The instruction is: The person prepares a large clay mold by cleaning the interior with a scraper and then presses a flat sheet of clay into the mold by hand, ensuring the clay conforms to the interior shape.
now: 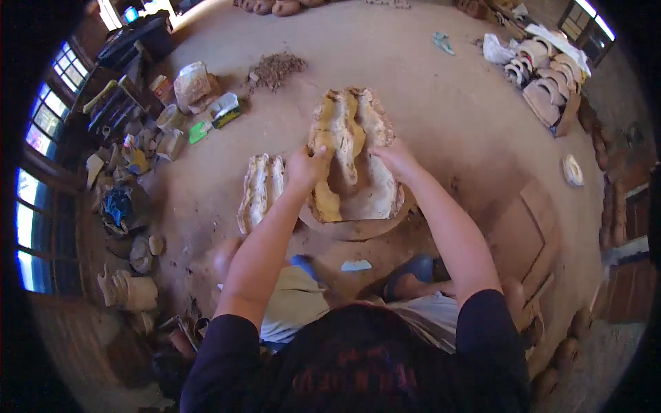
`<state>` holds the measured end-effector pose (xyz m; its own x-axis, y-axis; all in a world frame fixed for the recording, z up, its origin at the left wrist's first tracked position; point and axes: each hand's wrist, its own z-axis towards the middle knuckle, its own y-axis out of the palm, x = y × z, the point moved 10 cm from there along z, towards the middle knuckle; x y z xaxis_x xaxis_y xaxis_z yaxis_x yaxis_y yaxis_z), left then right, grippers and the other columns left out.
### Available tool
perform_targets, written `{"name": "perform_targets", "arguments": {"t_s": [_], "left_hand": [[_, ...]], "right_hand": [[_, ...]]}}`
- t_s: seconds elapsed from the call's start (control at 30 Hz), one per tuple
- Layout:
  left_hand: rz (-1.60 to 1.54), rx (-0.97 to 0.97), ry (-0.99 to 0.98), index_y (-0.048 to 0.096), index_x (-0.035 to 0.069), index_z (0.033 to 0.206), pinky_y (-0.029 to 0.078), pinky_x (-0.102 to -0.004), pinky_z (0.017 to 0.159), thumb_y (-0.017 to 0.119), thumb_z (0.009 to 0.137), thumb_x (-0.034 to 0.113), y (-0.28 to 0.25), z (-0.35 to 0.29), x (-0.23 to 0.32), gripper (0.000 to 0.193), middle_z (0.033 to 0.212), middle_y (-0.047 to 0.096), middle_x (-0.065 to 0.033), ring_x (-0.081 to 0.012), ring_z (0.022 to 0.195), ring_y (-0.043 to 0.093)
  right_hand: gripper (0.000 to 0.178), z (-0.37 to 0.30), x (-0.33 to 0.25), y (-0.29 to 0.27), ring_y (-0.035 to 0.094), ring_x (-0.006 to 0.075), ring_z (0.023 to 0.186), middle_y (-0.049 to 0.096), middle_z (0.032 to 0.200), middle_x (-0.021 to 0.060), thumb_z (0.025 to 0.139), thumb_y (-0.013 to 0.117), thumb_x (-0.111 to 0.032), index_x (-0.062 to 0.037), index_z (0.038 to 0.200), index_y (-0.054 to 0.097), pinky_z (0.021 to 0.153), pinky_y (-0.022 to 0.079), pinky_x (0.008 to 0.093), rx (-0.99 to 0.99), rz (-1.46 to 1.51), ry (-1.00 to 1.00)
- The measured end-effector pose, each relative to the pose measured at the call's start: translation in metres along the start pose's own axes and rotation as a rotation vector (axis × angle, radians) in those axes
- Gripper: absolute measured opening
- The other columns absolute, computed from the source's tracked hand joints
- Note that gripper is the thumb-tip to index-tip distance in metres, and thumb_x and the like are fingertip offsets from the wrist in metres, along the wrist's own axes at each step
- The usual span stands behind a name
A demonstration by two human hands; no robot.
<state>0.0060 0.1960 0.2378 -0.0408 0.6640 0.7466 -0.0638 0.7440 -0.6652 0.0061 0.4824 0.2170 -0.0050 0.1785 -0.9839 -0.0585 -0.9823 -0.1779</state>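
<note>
A large, rough-edged plaster mould [372,196] lies in front of me with its hollow side up. Its hollow is pale, and yellowish-brown material lines the left part and a strip along the middle. My left hand [308,168] grips the mould's left edge, thumb on top. On the opposite edge my right hand [397,158] holds on the same way, its thumb over the rim; the other fingers of both hands are partly hidden. Under the mould is a round board [354,230]. A smaller, narrow mould piece [255,196] with a long groove lies beside my left forearm.
A pale flat scrap [356,266] lies between my feet. To the left are a green-and-white box [225,110], a wrapped block [193,86] and stacked pale pieces [131,290]. Crumbled clay [275,71] lies farther off. Curved moulds [547,79] are piled at far right, near a pale ring [572,171].
</note>
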Motion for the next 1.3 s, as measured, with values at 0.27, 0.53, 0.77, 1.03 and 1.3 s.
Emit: {"name": "perform_targets", "arguments": {"t_s": [0.27,0.53,0.77,1.03,1.3], "left_hand": [[0.016,-0.014,-0.136,0.076,-0.002,0.117,0.055,-0.0536,0.095,0.075,0.096,0.055,0.036,0.029,-0.082,0.060,0.113,0.076,-0.0288,-0.0476,0.109,0.072],[0.072,-0.019,-0.175,0.074,-0.007,0.120,0.054,-0.0522,0.094,0.075,0.098,0.046,0.050,0.022,-0.057,0.057,0.111,0.076,-0.0309,-0.0460,0.106,0.073],[-0.098,0.116,-0.222,0.067,-0.011,0.131,0.053,-0.0484,0.098,0.072,0.103,0.038,0.052,-0.006,-0.065,0.056,0.121,0.073,-0.0310,-0.0409,0.115,0.071],[-0.548,-0.033,-0.358,0.058,-0.010,0.140,0.051,-0.0473,0.103,0.061,0.110,0.039,0.105,-0.104,-0.037,0.057,0.133,0.067,-0.0221,-0.0330,0.120,0.063],[-0.336,-0.452,-0.124,0.070,0.003,0.130,0.052,-0.0447,0.099,0.065,0.104,0.053,0.047,-0.096,0.022,0.057,0.125,0.071,-0.0131,-0.0280,0.114,0.066]], "right_hand": [[0.061,0.020,0.039,0.026,0.076,0.0432,0.100,0.077,0.108,0.0304,0.078,0.082,-0.045,0.0086,0.107,0.077,0.090,0.060,0.0489,-0.094,-0.587,0.289],[0.053,0.018,0.030,-0.021,0.076,0.0345,0.097,0.079,0.101,0.0252,0.087,0.080,-0.047,0.0045,0.103,0.080,0.090,0.058,0.0435,0.060,-0.454,0.294],[0.027,-0.126,0.170,-0.149,0.073,0.0451,0.103,0.075,0.105,0.0260,0.096,0.062,-0.022,-0.0018,0.112,0.072,0.089,0.058,0.0554,0.222,-1.082,0.411],[0.047,-0.279,0.271,0.111,0.055,0.0377,0.142,0.057,0.154,0.0125,0.096,0.068,-0.028,-0.0245,0.143,0.067,0.114,0.049,0.0554,-0.672,-1.161,0.008],[0.063,-0.292,0.322,0.050,0.048,0.0412,0.147,0.053,0.157,0.0134,0.094,0.071,-0.023,-0.0262,0.155,0.056,0.116,0.048,0.0541,-0.718,-1.179,0.418]]}}
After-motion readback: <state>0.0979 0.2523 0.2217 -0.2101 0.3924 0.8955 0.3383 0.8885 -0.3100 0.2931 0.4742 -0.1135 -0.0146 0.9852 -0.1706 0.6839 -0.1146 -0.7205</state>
